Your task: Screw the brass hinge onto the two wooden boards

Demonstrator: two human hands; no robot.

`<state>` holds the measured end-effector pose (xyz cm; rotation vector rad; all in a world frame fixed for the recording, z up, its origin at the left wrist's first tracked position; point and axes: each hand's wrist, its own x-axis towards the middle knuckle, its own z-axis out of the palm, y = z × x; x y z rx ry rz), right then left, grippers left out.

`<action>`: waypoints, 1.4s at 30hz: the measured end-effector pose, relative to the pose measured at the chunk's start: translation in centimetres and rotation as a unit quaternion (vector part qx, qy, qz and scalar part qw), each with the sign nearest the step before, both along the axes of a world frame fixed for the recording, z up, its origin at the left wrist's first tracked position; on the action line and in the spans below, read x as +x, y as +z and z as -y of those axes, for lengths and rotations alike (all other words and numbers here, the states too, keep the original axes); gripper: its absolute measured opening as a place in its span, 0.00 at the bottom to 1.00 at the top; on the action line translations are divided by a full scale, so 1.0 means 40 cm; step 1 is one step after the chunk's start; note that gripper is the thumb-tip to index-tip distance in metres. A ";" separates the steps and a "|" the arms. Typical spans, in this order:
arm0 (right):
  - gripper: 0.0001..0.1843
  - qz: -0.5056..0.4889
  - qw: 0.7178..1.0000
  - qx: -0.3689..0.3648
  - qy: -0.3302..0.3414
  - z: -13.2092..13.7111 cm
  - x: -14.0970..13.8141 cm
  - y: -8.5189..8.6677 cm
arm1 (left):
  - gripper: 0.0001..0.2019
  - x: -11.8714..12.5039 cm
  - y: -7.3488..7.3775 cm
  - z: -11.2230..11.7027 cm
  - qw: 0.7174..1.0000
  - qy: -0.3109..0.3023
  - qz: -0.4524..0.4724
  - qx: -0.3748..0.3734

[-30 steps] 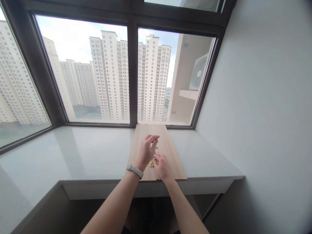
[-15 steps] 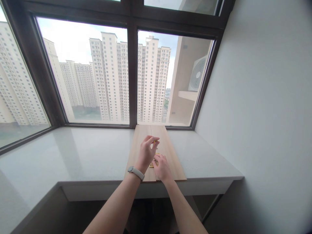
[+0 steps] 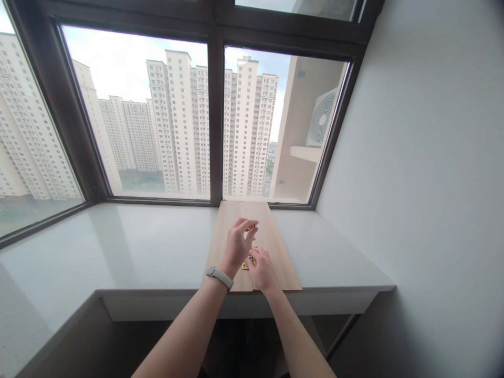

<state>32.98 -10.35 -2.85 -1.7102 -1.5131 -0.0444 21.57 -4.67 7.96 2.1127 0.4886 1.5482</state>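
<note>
Two light wooden boards lie side by side on a white windowsill counter. A small brass hinge rests across their seam. My left hand, with a watch at the wrist, hovers over the hinge and pinches a small yellow-tipped thing I cannot name. My right hand rests on the boards beside the hinge, fingers curled onto it.
A dark-framed window runs along the back of the counter, with tall buildings outside. A white wall closes off the right side. The counter's front edge drops to a dark space below.
Both hands stay in nearly the same place over the hinge. Only the view has shifted slightly.
</note>
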 end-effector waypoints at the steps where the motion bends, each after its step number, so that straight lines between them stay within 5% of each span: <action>1: 0.12 0.000 1.000 0.002 0.000 0.000 0.000 0.000 | 0.09 -0.001 0.000 0.001 1.000 -0.003 -0.001 -0.004; 42: 0.11 -0.008 1.000 -0.006 -0.004 0.000 -0.004 0.001 | 0.05 0.005 0.002 -0.001 1.000 0.020 0.017 0.002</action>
